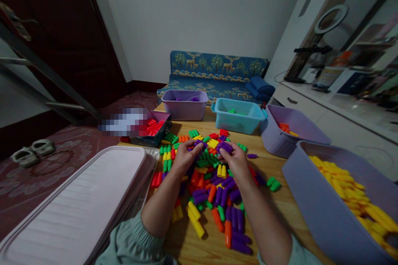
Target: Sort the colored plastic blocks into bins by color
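Observation:
My left hand is closed on a small purple plastic building block. Across from it, my right hand pinches another purple building block between thumb and fingers; the two blocks are apart. Both hands are over a loose heap of bullet-shaped plastic blocks in red, orange, yellow, green and purple. Some of these are joined side by side or end to end. Nearer to me, a yellow joined piece and several purple blocks lie on the wooden table.
Beyond the heap stand a purple bin with purple pieces and a blue bin with green ones. At right are a bin with orange pieces and a bin of yellow ones. A red-filled box and pale lids sit left.

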The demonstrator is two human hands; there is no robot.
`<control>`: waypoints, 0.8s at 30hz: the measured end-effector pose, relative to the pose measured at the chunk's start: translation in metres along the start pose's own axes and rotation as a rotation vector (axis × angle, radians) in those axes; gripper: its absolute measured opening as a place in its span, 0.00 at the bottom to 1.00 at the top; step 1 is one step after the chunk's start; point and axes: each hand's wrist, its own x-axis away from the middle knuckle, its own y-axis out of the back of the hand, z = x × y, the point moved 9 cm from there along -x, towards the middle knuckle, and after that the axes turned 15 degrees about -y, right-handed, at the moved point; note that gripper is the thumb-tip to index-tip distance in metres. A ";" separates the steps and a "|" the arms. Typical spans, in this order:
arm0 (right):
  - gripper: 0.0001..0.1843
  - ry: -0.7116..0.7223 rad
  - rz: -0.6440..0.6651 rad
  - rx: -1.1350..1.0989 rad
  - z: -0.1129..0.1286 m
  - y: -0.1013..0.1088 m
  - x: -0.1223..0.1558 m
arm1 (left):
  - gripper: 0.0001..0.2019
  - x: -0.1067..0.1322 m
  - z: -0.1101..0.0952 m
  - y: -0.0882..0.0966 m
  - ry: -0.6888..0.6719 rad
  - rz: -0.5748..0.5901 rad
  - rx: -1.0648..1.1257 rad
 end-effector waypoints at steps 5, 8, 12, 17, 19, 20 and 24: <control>0.13 0.306 -0.106 0.488 0.021 -0.004 0.006 | 0.18 0.001 -0.007 -0.008 -0.059 0.066 -0.113; 0.11 0.388 -0.122 0.595 0.032 -0.011 0.017 | 0.18 0.002 -0.012 -0.011 -0.112 0.090 -0.181; 0.22 0.307 0.033 0.479 0.031 -0.027 0.024 | 0.17 0.003 -0.016 -0.018 -0.153 0.149 -0.161; 0.16 0.282 0.120 0.397 0.023 -0.036 0.024 | 0.18 0.007 -0.018 -0.028 -0.117 0.218 -0.087; 0.14 0.256 0.099 0.341 0.022 -0.031 0.022 | 0.18 0.007 -0.018 -0.031 -0.098 0.227 -0.068; 0.14 0.233 0.090 0.291 0.021 -0.028 0.020 | 0.18 0.007 -0.019 -0.031 -0.097 0.220 -0.052; 0.18 0.124 0.049 0.093 0.015 -0.017 0.013 | 0.19 0.004 -0.020 -0.028 -0.105 0.160 0.023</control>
